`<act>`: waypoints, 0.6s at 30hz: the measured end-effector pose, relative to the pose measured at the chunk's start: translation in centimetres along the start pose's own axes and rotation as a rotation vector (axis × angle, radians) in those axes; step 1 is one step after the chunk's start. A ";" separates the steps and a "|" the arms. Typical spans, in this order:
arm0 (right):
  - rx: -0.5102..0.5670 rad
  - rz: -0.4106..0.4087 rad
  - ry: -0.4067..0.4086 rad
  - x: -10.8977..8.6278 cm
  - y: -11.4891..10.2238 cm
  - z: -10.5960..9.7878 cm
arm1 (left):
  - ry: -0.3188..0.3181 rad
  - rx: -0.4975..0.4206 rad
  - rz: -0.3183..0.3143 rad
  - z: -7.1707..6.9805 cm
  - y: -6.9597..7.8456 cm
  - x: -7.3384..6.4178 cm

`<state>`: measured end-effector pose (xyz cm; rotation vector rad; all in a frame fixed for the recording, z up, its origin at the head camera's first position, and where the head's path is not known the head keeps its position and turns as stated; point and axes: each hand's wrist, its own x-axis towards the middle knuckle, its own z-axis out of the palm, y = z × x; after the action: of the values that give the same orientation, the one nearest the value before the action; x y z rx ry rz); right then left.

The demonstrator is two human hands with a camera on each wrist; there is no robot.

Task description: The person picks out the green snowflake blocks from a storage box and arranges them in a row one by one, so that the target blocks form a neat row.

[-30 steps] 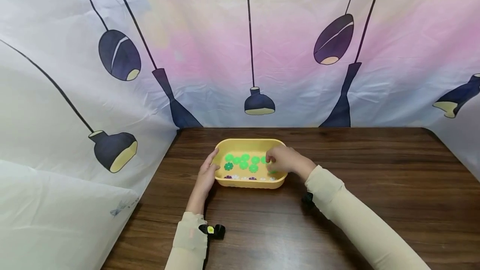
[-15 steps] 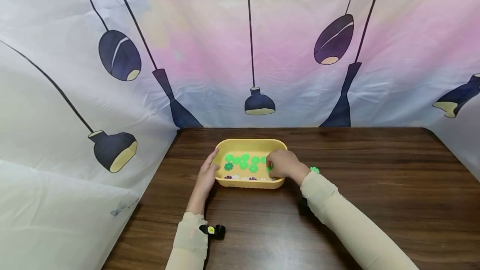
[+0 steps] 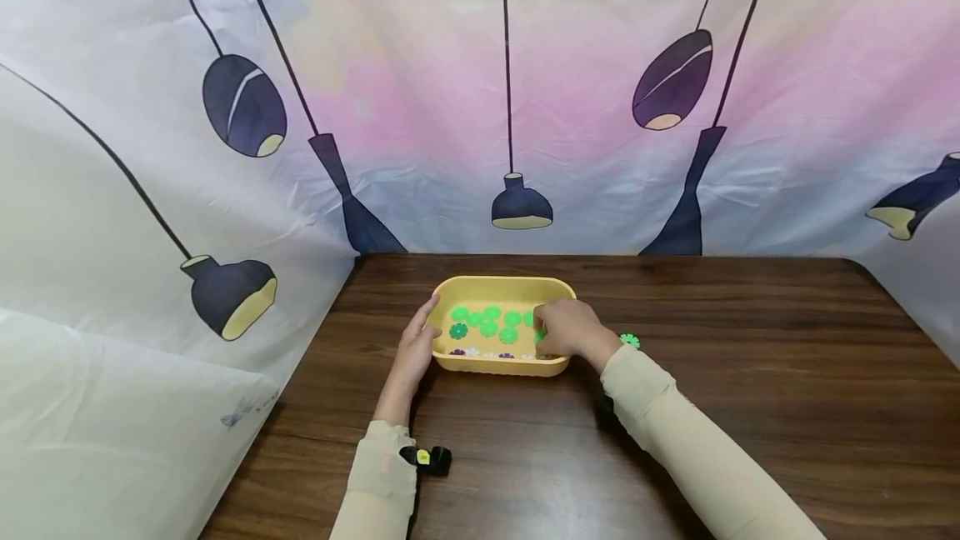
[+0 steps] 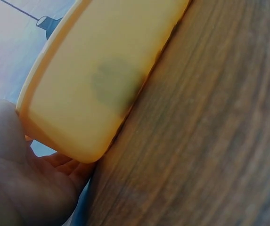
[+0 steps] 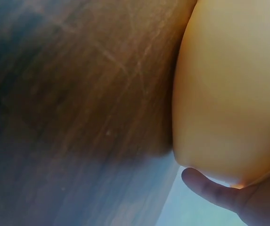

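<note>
A yellow plastic basin stands on the table, holding several flower-shaped plastic discs, mostly light green. One dark green disc lies at the left inside; purple and white discs line the near wall. My left hand grips the basin's left end, thumb over the rim and fingers outside, as the left wrist view shows. My right hand reaches over the right end, its fingers curled about a green disc that is mostly hidden. In the right wrist view one finger lies outside the basin's end.
Another light green disc lies on the dark wooden table, right of the basin beside the right wrist. A cloth backdrop printed with lamps hangs along the table's back and left sides.
Over the first half second my right hand shifted slightly left and its fingers closed lower in the basin. The disc beside my right wrist came into sight. My left hand stayed put.
</note>
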<state>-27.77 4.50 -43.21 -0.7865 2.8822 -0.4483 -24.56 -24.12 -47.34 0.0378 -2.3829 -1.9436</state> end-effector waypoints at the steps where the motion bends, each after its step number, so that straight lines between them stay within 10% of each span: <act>1: -0.003 0.001 0.000 0.1 0.0 0.0 | 0.002 0.001 -0.006 0.0 0.0 0.0; 18: 0.065 -0.038 0.064 0.3 0.5 0.8 | 0.004 -0.002 0.000 -0.2 0.0 0.0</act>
<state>-28.15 4.56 -44.12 -0.8329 2.8987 -0.5793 -24.54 -24.31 -47.31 0.0412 -2.3784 -1.9439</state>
